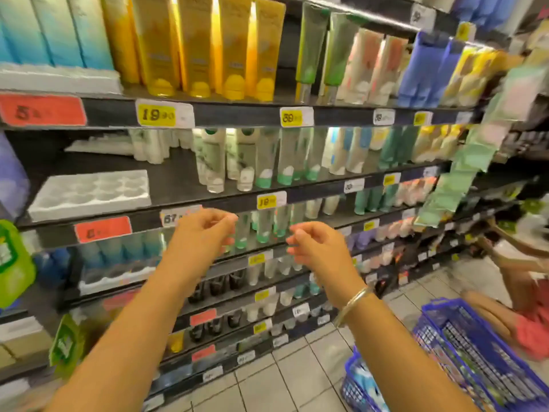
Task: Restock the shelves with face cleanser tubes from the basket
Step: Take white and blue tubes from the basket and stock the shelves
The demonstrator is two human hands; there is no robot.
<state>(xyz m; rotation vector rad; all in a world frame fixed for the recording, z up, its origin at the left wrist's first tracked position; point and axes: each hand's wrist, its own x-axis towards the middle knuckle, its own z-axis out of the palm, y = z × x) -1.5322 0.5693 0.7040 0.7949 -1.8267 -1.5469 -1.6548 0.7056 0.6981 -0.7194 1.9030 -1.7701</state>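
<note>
Both arms reached toward shelves: left hand (205, 230) and right hand (315, 242) loosely curled, empty. Blue basket (463, 346) sat on tiled floor (297, 379), lower right. Green-capped cleanser tubes (264, 230) stood upright, caps down, at shelf front edge (225, 266).

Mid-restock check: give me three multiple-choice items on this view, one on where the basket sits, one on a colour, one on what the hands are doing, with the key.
1. Where is the blue basket?
A. On the top shelf
B. On the floor at lower right
C. Hanging from the left arm

2. What colour are the tubes above the 19.90 price tag?
A. Yellow
B. Black
C. Red

3. What do the hands hold?
A. One tube each
B. Nothing
C. The basket handle

Key:
1 B, the basket stands on the tiled floor by the right arm.
2 A, the yellow tubes stand on the shelf above that tag.
3 B, the left hand and right hand hang loosely curled before the shelves, with no grip on anything.
</note>
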